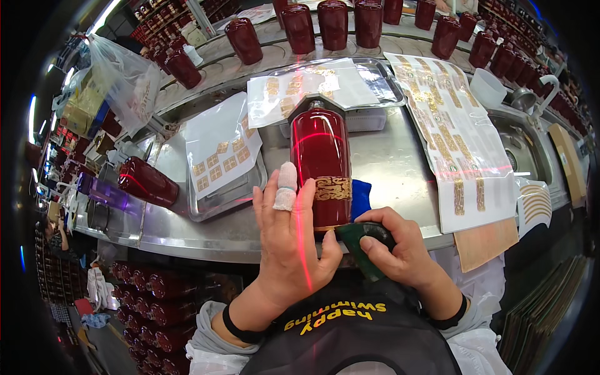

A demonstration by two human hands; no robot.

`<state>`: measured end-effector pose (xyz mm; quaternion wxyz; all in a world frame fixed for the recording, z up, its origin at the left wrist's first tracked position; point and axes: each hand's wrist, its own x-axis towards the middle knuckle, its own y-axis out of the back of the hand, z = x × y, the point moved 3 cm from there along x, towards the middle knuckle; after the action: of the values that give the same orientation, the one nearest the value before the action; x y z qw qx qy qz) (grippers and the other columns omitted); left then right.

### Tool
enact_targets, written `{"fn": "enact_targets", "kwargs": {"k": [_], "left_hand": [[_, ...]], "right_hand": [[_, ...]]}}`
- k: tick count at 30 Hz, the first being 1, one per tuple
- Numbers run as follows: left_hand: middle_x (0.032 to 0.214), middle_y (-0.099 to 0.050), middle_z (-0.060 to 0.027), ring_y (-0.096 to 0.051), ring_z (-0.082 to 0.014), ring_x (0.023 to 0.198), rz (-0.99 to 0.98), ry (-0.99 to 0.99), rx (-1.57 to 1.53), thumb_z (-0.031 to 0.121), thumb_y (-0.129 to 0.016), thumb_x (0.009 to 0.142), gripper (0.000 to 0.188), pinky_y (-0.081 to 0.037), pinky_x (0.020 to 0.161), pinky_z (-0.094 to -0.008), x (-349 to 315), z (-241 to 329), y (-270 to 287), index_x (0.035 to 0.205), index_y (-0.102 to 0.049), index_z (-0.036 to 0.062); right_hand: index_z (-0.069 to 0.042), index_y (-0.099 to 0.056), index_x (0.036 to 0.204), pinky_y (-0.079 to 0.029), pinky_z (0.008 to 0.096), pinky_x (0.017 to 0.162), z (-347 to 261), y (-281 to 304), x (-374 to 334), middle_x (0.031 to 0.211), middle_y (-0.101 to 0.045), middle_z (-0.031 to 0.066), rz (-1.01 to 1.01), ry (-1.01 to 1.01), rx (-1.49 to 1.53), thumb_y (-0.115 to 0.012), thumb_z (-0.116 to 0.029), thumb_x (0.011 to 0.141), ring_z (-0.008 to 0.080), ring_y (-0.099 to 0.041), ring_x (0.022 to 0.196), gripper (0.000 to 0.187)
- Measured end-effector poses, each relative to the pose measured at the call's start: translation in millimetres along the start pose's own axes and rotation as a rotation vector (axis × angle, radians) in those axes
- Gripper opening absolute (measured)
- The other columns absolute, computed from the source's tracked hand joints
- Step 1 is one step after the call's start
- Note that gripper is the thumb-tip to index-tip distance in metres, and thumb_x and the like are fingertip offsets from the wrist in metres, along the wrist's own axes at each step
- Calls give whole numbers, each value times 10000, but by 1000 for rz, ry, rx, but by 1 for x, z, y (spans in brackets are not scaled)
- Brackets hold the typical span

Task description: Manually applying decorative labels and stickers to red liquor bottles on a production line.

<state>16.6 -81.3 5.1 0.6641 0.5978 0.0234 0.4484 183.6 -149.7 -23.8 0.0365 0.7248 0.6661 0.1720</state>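
Note:
A glossy dark red bottle (pixel 319 150) lies in front of me, its neck away from me near a dark angular support. Around its lower part runs a gold patterned decal (pixel 332 188), and a thin gold line circles its base. My left hand (pixel 284 237) lies along the bottle's left side, fingers stretched out and the thumb near the base; white wraps cover one finger. My right hand (pixel 400 250) is closed on a dark green flat scraper (pixel 365 247), whose edge is at the bottle's base. A blue cloth-like piece (pixel 360 199) shows right of the bottle.
Left stand a tray with a gold decal sheet (pixel 219 150) and a lying red bottle (pixel 148 181). Another decal sheet (pixel 269 112) sits behind; a long one (pixel 447 137) is at right, before a sink (pixel 522 147). Red bottles (pixel 333 25) line a curved conveyor behind.

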Motion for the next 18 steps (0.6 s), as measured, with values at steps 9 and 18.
{"fn": "enact_targets", "kwargs": {"k": [9,18], "left_hand": [[1379,-412,-318,-365,-501,1314,-22,-15,38,72,-636,688,695,-179,1104,-627,1,3,3,1342,-446,-65],[1390,-424,-292,-389,-465,1314,-26,-31,8,40,-584,737,603,-195,1119,-587,0,-5,4,1319,-478,-80]], "right_hand": [[-4,-578,1099,-503,307,619,-1,0,-1,795,-649,125,-9,-12,-10,-599,-87,859,211,-664,671,255],[13,-569,1115,-483,249,612,2,-2,0,765,-650,62,-26,29,-20,-601,-102,871,104,-614,666,272]]}}
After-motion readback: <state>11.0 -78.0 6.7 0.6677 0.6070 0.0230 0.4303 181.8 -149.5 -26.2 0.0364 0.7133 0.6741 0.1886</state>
